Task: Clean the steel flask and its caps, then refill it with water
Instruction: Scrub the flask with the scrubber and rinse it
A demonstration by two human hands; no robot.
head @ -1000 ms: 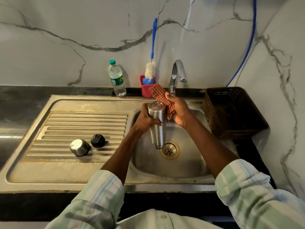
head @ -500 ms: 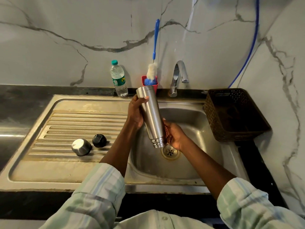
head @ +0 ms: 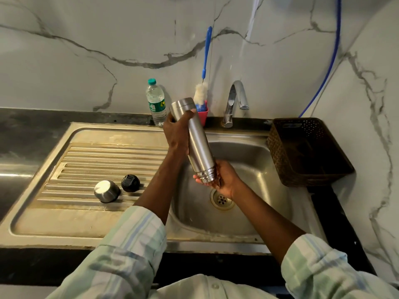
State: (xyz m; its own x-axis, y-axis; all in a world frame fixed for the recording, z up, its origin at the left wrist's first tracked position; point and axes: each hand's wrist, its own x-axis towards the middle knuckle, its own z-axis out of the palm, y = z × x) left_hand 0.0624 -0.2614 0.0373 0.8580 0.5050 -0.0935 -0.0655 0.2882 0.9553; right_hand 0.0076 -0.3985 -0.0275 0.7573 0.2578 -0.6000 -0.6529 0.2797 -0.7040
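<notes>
Your left hand (head: 178,131) is wrapped round the closed base end of the tall brushed-steel flask (head: 195,141), thumb across the front of the body, holding it tilted and upside down above the sink bowl. Your right hand (head: 223,180) cups the threaded mouth at the lower end, fingers curled under the rim, with a bit of red-brown checked cloth (head: 217,176) pressed between palm and steel; how much cloth is bunched there you cannot tell. The flask hangs over the near-left part of the bowl, mouth just above the round drain (head: 222,199), touching neither.

Going left to right: on the ribbed drainboard of the stainless-steel sink unit (head: 64,221), towards its front edge, the domed steel cup cap (head: 106,190) sits mouth down, and just beside it to the right lies the round black stopper cap (head: 130,183); they are close but apart. At the back edge of the sink, on the dark counter strip against the marble wall, a clear plastic water bottle with a green cap (head: 155,102) stands upright. Beside it, partly behind the flask's base, is a small pink holder (head: 204,115) with a blue-handled bottle brush (head: 206,59) leaning on the wall. Next is the curved chrome tap (head: 234,102) behind the bowl. At the right edge of the sink a dark brown perforated plastic basket (head: 306,152) sits in the corner, with a thin blue hose (head: 323,76) coming down the wall to it.
</notes>
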